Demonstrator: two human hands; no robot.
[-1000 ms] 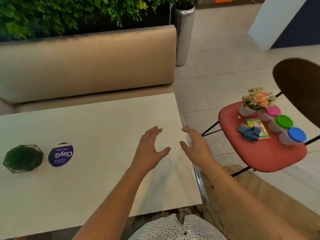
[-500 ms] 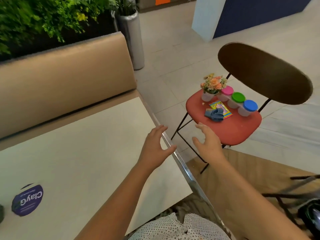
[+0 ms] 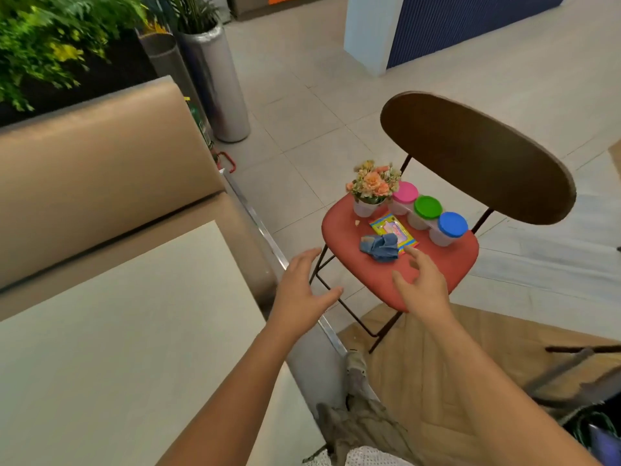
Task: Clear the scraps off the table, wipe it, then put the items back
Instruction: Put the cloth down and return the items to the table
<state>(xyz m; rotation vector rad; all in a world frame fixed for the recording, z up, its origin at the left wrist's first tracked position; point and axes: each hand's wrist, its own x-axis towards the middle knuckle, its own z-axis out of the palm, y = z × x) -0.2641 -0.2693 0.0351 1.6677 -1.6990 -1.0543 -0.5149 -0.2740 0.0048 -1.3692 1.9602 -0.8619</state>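
On the red chair seat [image 3: 447, 264] stand a small pot of orange flowers [image 3: 371, 188] and three tubs with pink [image 3: 405, 193], green [image 3: 427, 207] and blue [image 3: 452, 225] lids. A colourful packet [image 3: 398, 230] lies in front of them, with a crumpled blue cloth [image 3: 381, 247] partly on it. My right hand [image 3: 421, 284] hovers empty over the seat's near edge, fingers spread, just short of the cloth. My left hand [image 3: 302, 290] is empty past the corner of the beige table [image 3: 134, 331], fingers relaxed.
A tan bench [image 3: 100, 169] runs along the table's far side, with plants [image 3: 50, 38] and a steel planter [image 3: 218, 82] behind. The chair has a dark oval backrest [image 3: 477, 156]. A second dark chair frame [image 3: 578, 375] stands at the lower right on the wooden floor.
The view has swung right, from the table to the chair. Both hands have moved off the table towards the chair; the right one now hovers above the seat near the cloth.
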